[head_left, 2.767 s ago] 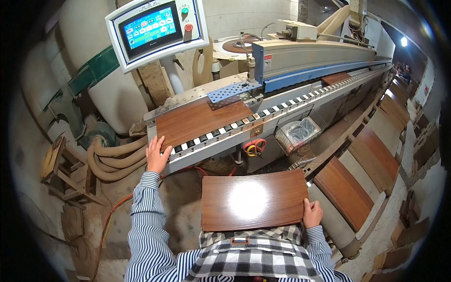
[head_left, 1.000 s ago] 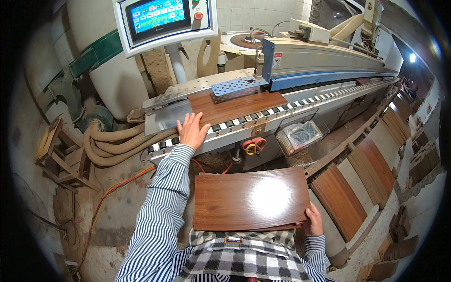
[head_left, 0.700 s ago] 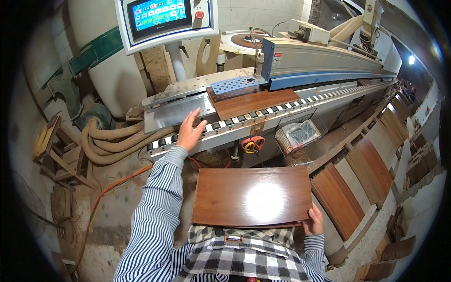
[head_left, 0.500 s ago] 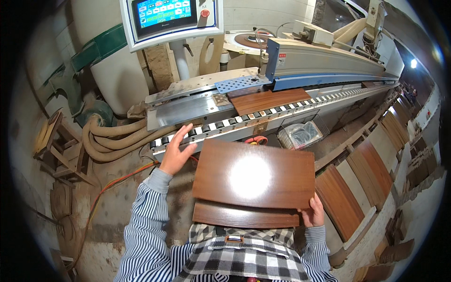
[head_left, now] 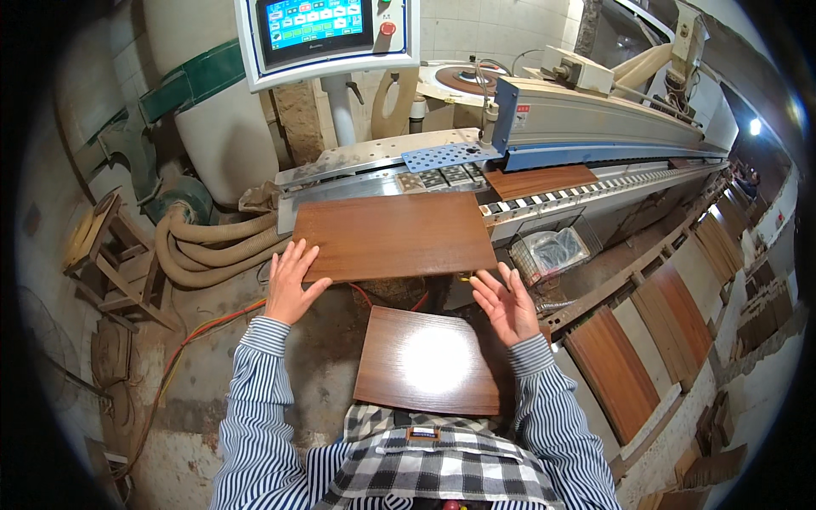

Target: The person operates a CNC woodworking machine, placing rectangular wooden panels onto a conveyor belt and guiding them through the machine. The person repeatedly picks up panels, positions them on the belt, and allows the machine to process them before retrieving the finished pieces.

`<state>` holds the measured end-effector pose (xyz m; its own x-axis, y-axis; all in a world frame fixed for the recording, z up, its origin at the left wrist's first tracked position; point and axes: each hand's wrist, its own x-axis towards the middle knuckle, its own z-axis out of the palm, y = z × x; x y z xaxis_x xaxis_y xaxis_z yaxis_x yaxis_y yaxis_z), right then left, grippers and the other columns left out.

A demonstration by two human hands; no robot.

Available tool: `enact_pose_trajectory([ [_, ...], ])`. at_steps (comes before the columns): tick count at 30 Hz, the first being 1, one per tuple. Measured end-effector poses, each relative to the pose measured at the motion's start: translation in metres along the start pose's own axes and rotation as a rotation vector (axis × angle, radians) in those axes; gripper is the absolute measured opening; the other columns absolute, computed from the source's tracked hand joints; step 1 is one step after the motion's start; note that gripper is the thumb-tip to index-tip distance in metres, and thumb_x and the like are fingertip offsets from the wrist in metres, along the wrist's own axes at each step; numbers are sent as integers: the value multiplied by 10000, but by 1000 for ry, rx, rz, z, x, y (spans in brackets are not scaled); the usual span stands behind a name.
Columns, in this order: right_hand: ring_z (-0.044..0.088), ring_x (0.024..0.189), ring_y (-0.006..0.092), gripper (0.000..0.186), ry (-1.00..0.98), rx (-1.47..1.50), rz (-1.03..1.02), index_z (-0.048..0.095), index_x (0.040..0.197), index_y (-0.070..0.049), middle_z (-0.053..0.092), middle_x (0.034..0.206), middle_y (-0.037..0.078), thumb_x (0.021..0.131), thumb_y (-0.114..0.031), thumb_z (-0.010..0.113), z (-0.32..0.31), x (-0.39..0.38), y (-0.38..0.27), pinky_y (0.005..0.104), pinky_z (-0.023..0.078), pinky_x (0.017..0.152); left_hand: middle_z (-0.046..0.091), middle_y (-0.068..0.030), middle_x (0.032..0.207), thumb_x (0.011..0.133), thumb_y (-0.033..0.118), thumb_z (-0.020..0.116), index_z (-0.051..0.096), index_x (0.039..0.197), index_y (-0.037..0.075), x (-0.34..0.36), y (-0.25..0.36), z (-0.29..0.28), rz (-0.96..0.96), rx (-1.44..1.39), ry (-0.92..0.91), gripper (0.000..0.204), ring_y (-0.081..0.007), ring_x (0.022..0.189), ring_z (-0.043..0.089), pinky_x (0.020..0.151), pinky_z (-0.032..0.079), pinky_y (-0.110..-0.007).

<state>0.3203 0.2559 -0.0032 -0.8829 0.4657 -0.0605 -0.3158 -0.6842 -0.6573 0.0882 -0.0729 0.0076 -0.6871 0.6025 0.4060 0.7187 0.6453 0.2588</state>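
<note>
A wood-grain panel lies across the near end of the machine's roller track, hiding part of it. My left hand touches its near-left corner with fingers spread. My right hand is open, palm mostly upward, just below its near-right corner, holding nothing. Another brown panel rests against my checked apron, with glare on its face. Farther along the roller track, a third panel sits beside the blue guard rail, partly beyond the perforated blue plate.
A control screen stands above the machine. Hoses and a wooden stool are at left, orange cables on the floor. A wire basket hangs below the track. Stacked panels line the right side. A person is far back.
The top panel from my lap has moved up onto the machine. My right hand has let go and opened. The panel on the track has travelled right, away from me.
</note>
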Motion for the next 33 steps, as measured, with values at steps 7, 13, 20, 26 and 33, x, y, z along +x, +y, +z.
enact_pose_trajectory([
  [7, 608, 1028, 248, 444, 194, -1096, -407, 401, 1354, 22, 575, 1219, 178, 940, -94, 513, -62, -92, -18, 323, 468, 910, 403, -163, 1427, 830, 521, 597, 531, 1305, 123, 43, 0, 19, -159, 36, 48, 623, -308, 1357, 312, 1126, 110, -517],
  [13, 544, 1123, 266, 506, 657, -1367, -305, 430, 1328, 23, 555, 1224, 209, 914, -227, 577, -124, -176, 9, 370, 427, 948, 433, -132, 1411, 800, 549, 612, 548, 1281, 113, 76, 13, 24, -257, 39, 9, 652, -284, 1337, 343, 1125, 106, -515],
  [20, 624, 793, 332, 337, 804, -1451, -308, 595, 961, 12, 649, 850, 201, 901, -320, 591, -135, -169, 35, 413, 474, 734, 414, -135, 1419, 791, 562, 616, 519, 1305, 103, 80, 7, 25, -235, 61, 15, 696, -280, 1324, 357, 1123, 158, -489],
  [26, 596, 734, 356, 329, 896, -1574, -243, 579, 867, -4, 629, 799, 200, 880, -330, 620, -127, -167, 25, 435, 457, 682, 340, -144, 1472, 828, 576, 566, 453, 1367, 119, 69, -5, 24, -321, 81, -16, 716, -277, 1367, 300, 1138, 161, -437],
  [33, 574, 750, 148, 274, 731, -1076, -314, 573, 986, -4, 618, 848, 49, 924, -271, 585, -124, -155, -2, 302, 478, 684, 371, -136, 1456, 834, 572, 560, 466, 1355, 116, 65, -3, 28, -306, 79, 31, 699, -275, 1355, 325, 1134, 184, -425],
])
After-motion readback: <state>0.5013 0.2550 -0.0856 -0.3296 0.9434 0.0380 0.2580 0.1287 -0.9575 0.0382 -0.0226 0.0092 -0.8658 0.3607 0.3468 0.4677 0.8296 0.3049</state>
